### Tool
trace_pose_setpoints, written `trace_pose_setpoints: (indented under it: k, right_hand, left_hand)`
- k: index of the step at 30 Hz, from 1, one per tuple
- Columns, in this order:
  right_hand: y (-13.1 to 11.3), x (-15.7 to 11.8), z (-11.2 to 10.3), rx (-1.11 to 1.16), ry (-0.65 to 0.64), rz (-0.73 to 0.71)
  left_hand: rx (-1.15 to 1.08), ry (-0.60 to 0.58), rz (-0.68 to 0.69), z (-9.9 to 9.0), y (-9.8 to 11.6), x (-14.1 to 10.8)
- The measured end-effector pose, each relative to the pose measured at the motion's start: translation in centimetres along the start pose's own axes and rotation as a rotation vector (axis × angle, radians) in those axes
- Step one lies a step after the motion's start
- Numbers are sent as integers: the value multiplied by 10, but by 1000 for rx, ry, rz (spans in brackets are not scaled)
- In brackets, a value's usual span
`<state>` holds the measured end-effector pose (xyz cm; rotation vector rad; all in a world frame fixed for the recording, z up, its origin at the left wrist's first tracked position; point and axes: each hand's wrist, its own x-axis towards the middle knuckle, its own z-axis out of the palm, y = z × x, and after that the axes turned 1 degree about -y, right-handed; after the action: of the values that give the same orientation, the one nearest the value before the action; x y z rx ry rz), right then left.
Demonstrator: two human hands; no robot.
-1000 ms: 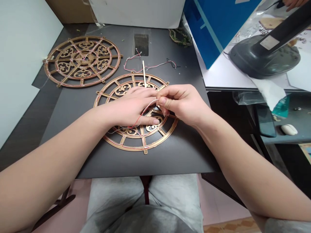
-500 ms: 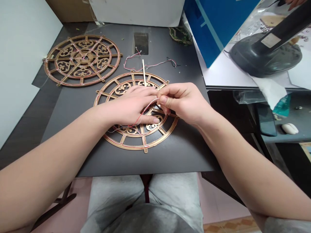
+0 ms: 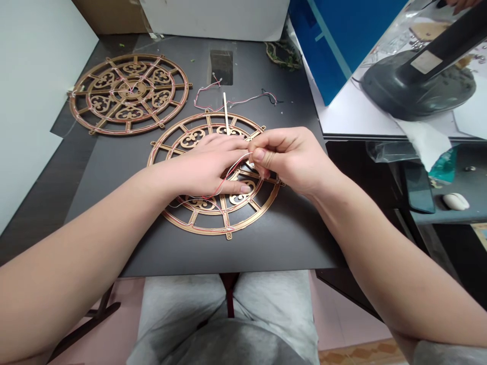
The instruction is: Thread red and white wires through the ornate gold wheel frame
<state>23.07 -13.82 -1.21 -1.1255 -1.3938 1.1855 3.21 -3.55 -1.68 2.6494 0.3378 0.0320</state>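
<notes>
A round, gold-coloured openwork frame (image 3: pixel 214 232) lies on the dark table, with thin red and white wires running along its rings and spokes. My left hand (image 3: pixel 216 165) rests flat across its middle, fingers stretched and thumb apart. My right hand (image 3: pixel 289 157) pinches a red-and-white wire (image 3: pixel 229 174) between thumb and forefinger over the frame's right side. That wire loops from the pinch past my left thumb to the lower left of the frame. A pale thin stick (image 3: pixel 225 112) lies across the frame's far edge. The frame's centre is hidden under my hands.
A second wired round frame (image 3: pixel 129 133) lies at the far left. Loose wire (image 3: pixel 247 101) is behind the near frame. A blue panel (image 3: pixel 342 40) and a black stand base (image 3: pixel 418 91) are at the right. A white mouse (image 3: pixel 455 202) sits on a lower shelf.
My right hand has shifted slightly to the right with the wire, and the wire loop has drawn a little that way. My left hand stays in place.
</notes>
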Motion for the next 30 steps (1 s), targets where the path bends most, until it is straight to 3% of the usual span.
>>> trace_pose_setpoints:
  k: [6, 11, 18, 23, 30]
  right_hand:
    - [-1, 0, -3, -5, 55, -17]
    - [0, 3, 0, 63, 29, 2]
    - [10, 10, -11, 152, 137, -31]
    - [18, 14, -24, 79, 234, -13]
    - [16, 11, -31, -170, 269, -30]
  left_hand:
    - [-4, -5, 19, -1, 1, 0]
    - [41, 8, 35, -1, 0, 0]
    - [59, 1, -3, 1, -1, -1]
    - [98, -49, -59, -1, 0, -2]
    - [131, -39, -44, 0, -1, -2]
